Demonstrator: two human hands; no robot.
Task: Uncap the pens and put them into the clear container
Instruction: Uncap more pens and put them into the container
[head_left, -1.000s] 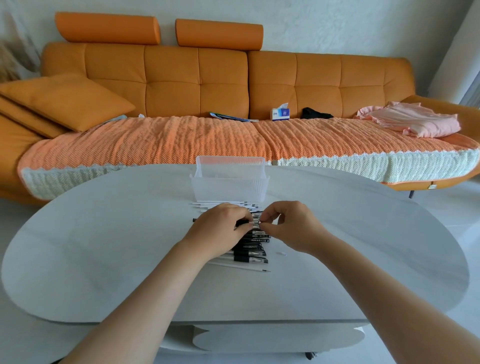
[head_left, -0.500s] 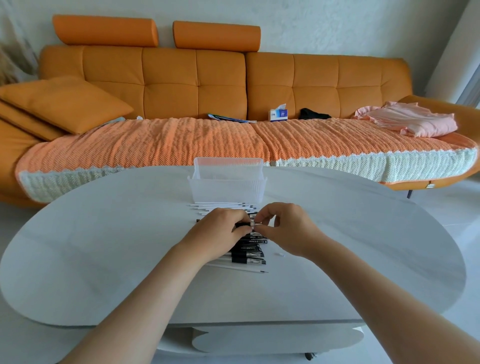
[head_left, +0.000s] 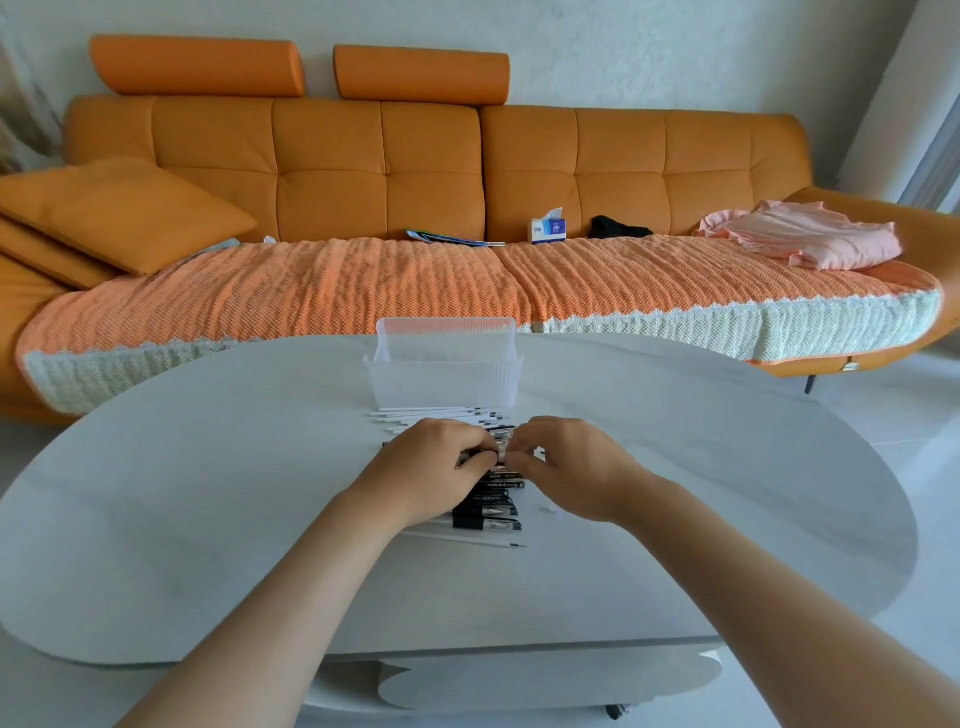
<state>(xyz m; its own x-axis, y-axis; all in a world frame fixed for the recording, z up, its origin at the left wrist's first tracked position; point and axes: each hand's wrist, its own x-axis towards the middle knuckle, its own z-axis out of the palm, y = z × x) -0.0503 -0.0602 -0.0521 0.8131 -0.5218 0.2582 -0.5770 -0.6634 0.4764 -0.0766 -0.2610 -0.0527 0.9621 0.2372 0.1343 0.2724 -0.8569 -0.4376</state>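
Note:
A row of black pens (head_left: 491, 506) lies side by side on the white table (head_left: 208, 519), partly hidden under my hands. My left hand (head_left: 431, 470) grips the barrel of one pen just above the row. My right hand (head_left: 566, 467) pinches that same pen's cap end (head_left: 501, 457), fingertips almost touching the left hand's. A clear ribbed container (head_left: 444, 371) stands behind the pens at the table's far edge; I see nothing in it. Thin white refills (head_left: 441, 413) lie between the container and my hands, and one more refill (head_left: 467, 539) lies in front of the row.
An orange sofa (head_left: 363, 171) with a knitted throw runs behind the table, carrying a cushion (head_left: 119, 213), a tissue box (head_left: 548, 228) and folded pink cloth (head_left: 810, 241). A tiny clear bit (head_left: 548, 510) lies right of the pens.
Both hands have drawn a little closer together over the same pen; the grip looks unchanged. The camera has shifted slightly.

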